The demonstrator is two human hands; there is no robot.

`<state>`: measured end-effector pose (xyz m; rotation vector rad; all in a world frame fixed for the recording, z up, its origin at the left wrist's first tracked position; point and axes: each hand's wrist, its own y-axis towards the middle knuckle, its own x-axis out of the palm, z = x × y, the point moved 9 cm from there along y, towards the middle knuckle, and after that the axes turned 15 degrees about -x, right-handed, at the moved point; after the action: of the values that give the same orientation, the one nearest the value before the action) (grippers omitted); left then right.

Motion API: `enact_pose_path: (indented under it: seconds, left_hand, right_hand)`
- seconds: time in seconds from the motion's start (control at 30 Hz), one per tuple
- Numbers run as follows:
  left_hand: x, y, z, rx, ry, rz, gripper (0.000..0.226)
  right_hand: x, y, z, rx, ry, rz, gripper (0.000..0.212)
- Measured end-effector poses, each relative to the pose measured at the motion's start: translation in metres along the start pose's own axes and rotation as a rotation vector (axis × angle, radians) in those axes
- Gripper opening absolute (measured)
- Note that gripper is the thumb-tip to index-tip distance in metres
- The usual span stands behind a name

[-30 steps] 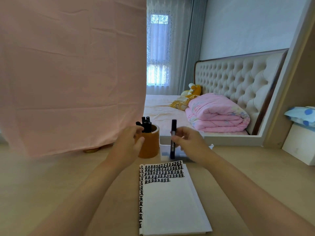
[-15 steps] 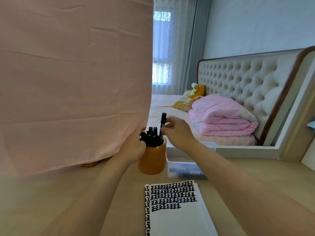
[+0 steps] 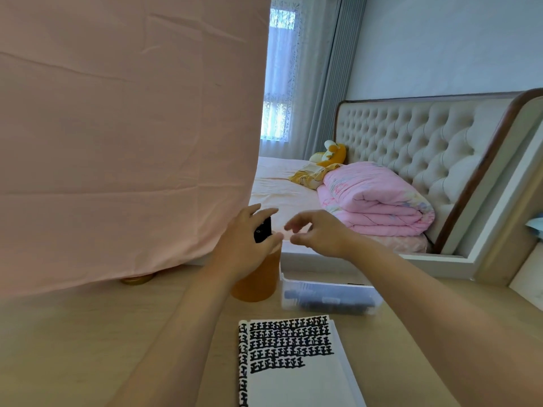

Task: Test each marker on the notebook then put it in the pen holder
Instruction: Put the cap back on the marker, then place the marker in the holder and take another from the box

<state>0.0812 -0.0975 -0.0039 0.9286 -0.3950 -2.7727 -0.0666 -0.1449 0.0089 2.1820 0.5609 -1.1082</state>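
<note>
The orange pen holder (image 3: 258,279) stands on the desk beyond the notebook. My left hand (image 3: 242,242) grips its top, thumb in front and fingers behind, and covers most of the black markers (image 3: 262,230) standing in it. Just right of the holder hovers my right hand (image 3: 318,233), fingers loosely curled and holding nothing. The spiral notebook (image 3: 296,377) lies open near me, with rows of black test marks across the top of its page. A clear plastic box (image 3: 329,298) with several dark markers lies between the notebook and my right hand.
A pink cloth (image 3: 126,136) hangs over the left and reaches down to the desk (image 3: 73,333). A gold round base (image 3: 136,279) peeks from under it. Beyond the desk is a bed with a folded pink quilt (image 3: 376,198) and a tufted headboard.
My right hand has let go of the marker, which now stands in the holder, and has drawn back to the right. My left hand has shifted up over the holder's top. The camera has moved closer.
</note>
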Motion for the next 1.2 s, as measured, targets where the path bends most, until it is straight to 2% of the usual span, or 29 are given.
enact_pose_path:
  seconds: [0.07, 0.13, 0.23, 0.4, 0.47, 0.57, 0.67, 0.83, 1.07, 1.2]
  left_hand:
    - [-0.004, 0.001, -0.001, 0.011, -0.001, 0.060, 0.031]
    - [-0.008, 0.002, -0.005, -0.015, 0.001, 0.089, 0.027]
    - [-0.008, -0.003, -0.008, -0.013, -0.009, 0.053, 0.052]
    - [-0.006, -0.011, -0.009, 0.014, -0.004, -0.010, 0.096]
    - [-0.005, -0.011, -0.011, 0.006, -0.005, -0.008, 0.101]
    - [-0.005, -0.012, -0.012, 0.021, -0.009, 0.024, 0.098]
    - [-0.006, -0.013, -0.011, 0.034, 0.008, 0.027, 0.092]
    - [-0.005, -0.012, -0.009, 0.059, 0.052, 0.038, 0.074]
    - [-0.003, -0.012, -0.008, 0.066, 0.145, 0.050, 0.079]
    - [-0.012, -0.016, 0.006, 0.138, 0.212, 0.171, 0.073]
  right_hand:
    - [0.000, -0.012, 0.015, 0.051, -0.075, -0.151, 0.017]
    - [0.007, -0.028, 0.029, 0.129, -0.146, -0.365, 0.021]
    - [0.017, -0.044, 0.044, 0.210, -0.218, -0.566, 0.035]
    - [0.037, -0.048, 0.049, 0.237, -0.200, -0.676, 0.051]
    - [0.042, -0.046, 0.051, 0.227, -0.203, -0.631, 0.047]
    - [0.042, -0.041, 0.053, 0.166, -0.248, -0.500, 0.031]
    - [0.035, -0.043, 0.060, 0.166, -0.235, -0.394, 0.037]
    - [0.028, -0.049, 0.071, 0.193, -0.278, -0.342, 0.034]
    - [0.019, -0.046, 0.062, 0.163, -0.220, -0.215, 0.019]
    - [0.002, -0.051, 0.054, 0.140, -0.182, -0.076, 0.024]
